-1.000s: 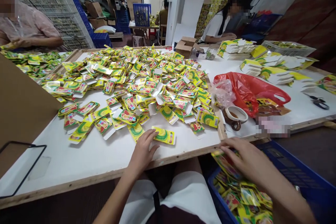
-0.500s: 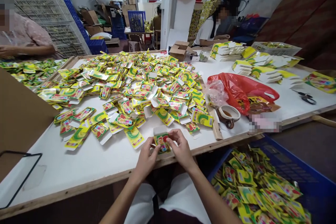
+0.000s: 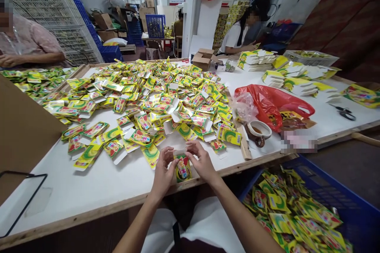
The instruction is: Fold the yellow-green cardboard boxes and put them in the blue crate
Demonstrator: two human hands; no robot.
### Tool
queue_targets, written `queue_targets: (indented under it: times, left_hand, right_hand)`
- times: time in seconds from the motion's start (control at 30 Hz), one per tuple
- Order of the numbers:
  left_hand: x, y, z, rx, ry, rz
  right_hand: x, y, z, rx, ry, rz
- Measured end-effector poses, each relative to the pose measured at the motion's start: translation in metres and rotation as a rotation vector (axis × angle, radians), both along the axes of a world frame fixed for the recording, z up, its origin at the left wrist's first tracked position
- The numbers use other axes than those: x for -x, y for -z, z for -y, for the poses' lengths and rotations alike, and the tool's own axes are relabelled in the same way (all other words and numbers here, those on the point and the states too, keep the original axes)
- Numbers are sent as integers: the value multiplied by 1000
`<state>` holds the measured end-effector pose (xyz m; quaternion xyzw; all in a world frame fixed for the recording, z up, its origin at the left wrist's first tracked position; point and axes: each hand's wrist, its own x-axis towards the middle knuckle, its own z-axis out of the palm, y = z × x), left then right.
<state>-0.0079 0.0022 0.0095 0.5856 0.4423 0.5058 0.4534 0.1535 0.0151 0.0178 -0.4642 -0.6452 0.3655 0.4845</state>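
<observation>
Near the table's front edge, a small yellow-green printed box (image 3: 183, 168) stands between my hands, its white top flap by my fingertips. My left hand (image 3: 164, 170) grips the box at its left upper side. The upper right of the same box is pinched by my right hand (image 3: 201, 161), with fingers curled over the top. Just beyond my hands lies a large heap of similar small boxes (image 3: 142, 122), some with white flaps sticking out.
A wooden strip (image 3: 244, 146), brown cup (image 3: 259, 132) and red plastic bag (image 3: 261, 101) sit right. A blue crate (image 3: 356, 205) of packets is low right. Cardboard (image 3: 26, 126) stands left. People work at far left (image 3: 35, 39) and back right (image 3: 234, 37).
My fingers have shifted up to the top of the box. The box front now shows lower and more fully, and its raised white flap looks folded down.
</observation>
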Motion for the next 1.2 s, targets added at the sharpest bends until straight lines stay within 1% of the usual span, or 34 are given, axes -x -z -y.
queue_targets:
  times: [0.17,0.3,0.47,0.57,0.67,0.73,0.8,0.87,0.93,0.97,1.0,1.03,1.07,1.1,1.17,1.2]
  left_hand:
    - [-3,-5,5,-12,-26,-75]
    - [-4,-9,4,51,-76,-64]
    - [-7,-6,-3,105,-145,-24]
    - [-6,-4,-3,94,-115,-28]
    - [-4,-2,4,61,-78,-52]
    - [-1,0,9,30,-70,-69]
    - [4,2,14,21,-80,-72]
    - [10,5,17,32,-113,-90]
    - [15,7,17,29,-133,-144]
    - [17,8,16,13,-135,-179]
    - [17,9,15,-7,-125,-211]
    - [16,10,14,-27,-111,-235]
    - [14,10,13,-44,-97,-251]
    - [13,10,12,-57,-84,-262]
    - [10,9,12,-74,-76,-278]
    - [10,8,13,-81,-79,-285]
  right_hand:
    - [3,-3,6,-66,-72,51]
    - [6,-6,4,-34,-12,70]
    - [6,-12,0,58,40,80]
    - [7,-6,1,72,20,63]
    - [12,0,3,81,-42,8]
    - [7,-6,7,64,-52,10]
    - [-17,-23,16,32,-6,108]
    - [-61,-47,30,38,73,311]
    - [-113,-67,45,122,152,579]
    - [-135,-73,50,126,232,690]
    - [-150,-75,52,128,280,754]
    - [-156,-74,51,119,297,770]
    - [-154,-68,46,104,281,738]
    - [-144,-58,37,93,236,664]
    - [-107,-34,9,93,125,451]
    - [-86,-22,-8,116,109,342]
